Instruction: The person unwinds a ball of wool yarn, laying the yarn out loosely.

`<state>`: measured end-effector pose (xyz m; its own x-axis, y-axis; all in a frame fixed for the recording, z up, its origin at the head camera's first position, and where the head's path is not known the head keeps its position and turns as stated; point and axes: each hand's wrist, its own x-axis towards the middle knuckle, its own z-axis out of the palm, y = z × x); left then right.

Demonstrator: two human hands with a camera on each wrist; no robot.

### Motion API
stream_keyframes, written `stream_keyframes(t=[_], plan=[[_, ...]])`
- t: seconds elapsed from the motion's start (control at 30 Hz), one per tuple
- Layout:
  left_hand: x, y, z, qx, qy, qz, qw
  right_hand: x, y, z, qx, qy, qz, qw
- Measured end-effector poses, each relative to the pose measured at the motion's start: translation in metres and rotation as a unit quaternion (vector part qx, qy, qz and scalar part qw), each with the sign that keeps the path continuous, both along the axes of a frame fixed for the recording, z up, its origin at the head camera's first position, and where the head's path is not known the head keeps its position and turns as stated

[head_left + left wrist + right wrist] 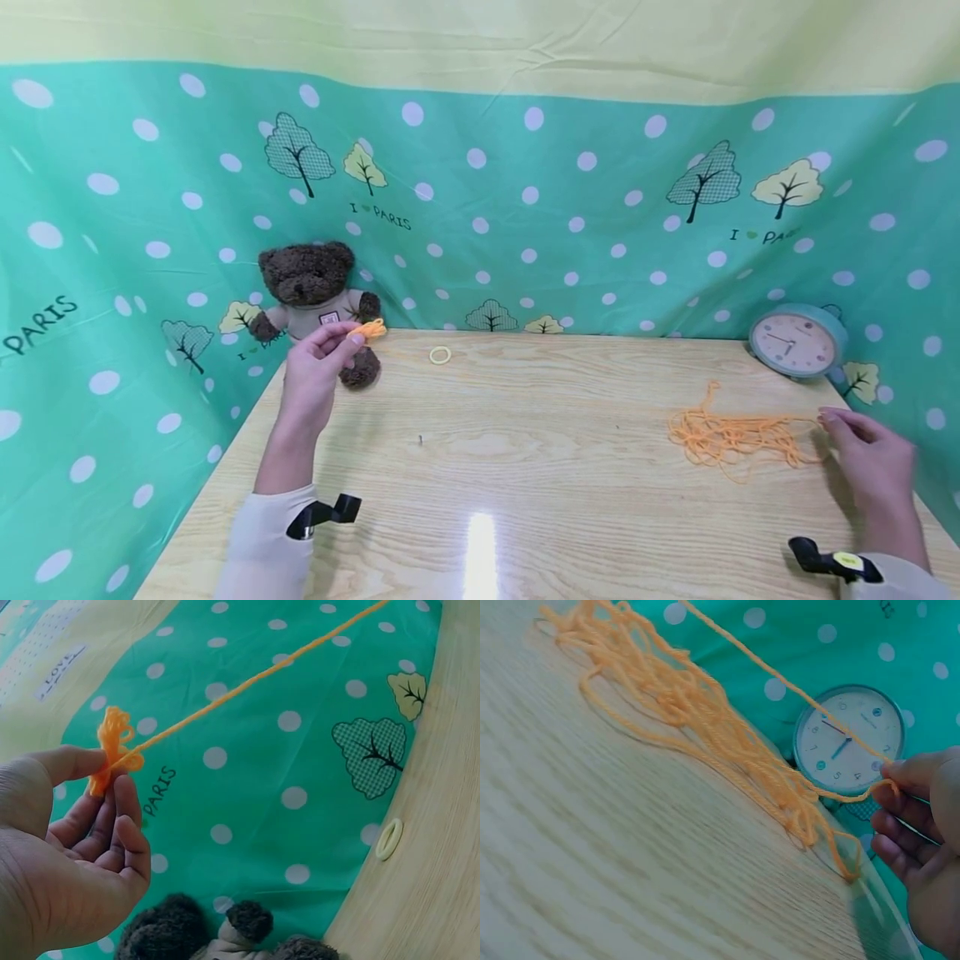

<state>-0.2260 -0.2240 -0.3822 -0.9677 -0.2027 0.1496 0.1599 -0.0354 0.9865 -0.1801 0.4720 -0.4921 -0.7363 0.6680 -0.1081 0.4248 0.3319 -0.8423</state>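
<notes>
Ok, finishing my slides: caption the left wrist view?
Fingers pinch an orange yarn bundle, one strand stretching before green polka-dot fabric.

In the head view, the left hand [315, 371] hid part of the teddy bear [306, 275]; a dark speck [421, 439] on the counter [555, 500] was too small to identify. The left wrist view's top edge cut off the orange yarn [247, 684].

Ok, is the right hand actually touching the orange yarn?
Touching: the right wrist view shows the right hand pinching the orange yarn.
</notes>
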Motion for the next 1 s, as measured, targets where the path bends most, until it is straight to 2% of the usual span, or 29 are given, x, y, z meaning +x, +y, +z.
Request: stream_keyframes(t=[0.1,0.2,0.3,0.37,0.43,0.53,0.6,0.67,0.73,0.87,1.0], plan=[[0.000,0.001,-0.001,-0.016,-0.004,-0.020,0.9997,0.002,-0.003,0.011,0.009,0.010,0.007,0.9999],[-0.001,0.003,-0.002,-0.029,0.000,-0.042,0.9987,0.007,-0.012,0.037,0.005,0.037,-0.004,0.9993],[-0.002,0.004,-0.004,-0.032,0.008,-0.048,0.9983,0.010,-0.028,0.066,-0.010,0.100,-0.004,0.9949],[-0.002,0.004,-0.004,-0.030,0.011,-0.049,0.9983,0.011,-0.043,0.081,-0.027,0.163,0.008,0.9863],[-0.001,0.004,-0.004,-0.025,0.014,-0.052,0.9982,0.011,-0.058,0.091,-0.059,0.227,0.042,0.9712],[-0.001,0.004,-0.005,-0.021,0.017,-0.054,0.9982,0.007,-0.083,0.100,-0.093,0.294,0.113,0.9446],[-0.001,0.005,-0.005,-0.018,0.018,-0.054,0.9982,0.001,-0.101,0.102,-0.104,0.307,0.166,0.9313],[0.000,0.005,-0.005,-0.018,0.019,-0.053,0.9983,-0.006,-0.119,0.104,-0.096,0.303,0.211,0.9241],[0.001,0.006,-0.004,-0.018,0.019,-0.053,0.9983,-0.015,-0.138,0.104,-0.085,0.294,0.244,0.9202],[0.001,0.007,-0.004,-0.015,0.019,-0.053,0.9983,-0.032,-0.177,0.103,-0.043,0.265,0.287,0.9196],[0.001,0.009,-0.002,-0.021,0.016,-0.048,0.9985,-0.047,-0.215,0.097,-0.025,0.258,0.330,0.9076]])
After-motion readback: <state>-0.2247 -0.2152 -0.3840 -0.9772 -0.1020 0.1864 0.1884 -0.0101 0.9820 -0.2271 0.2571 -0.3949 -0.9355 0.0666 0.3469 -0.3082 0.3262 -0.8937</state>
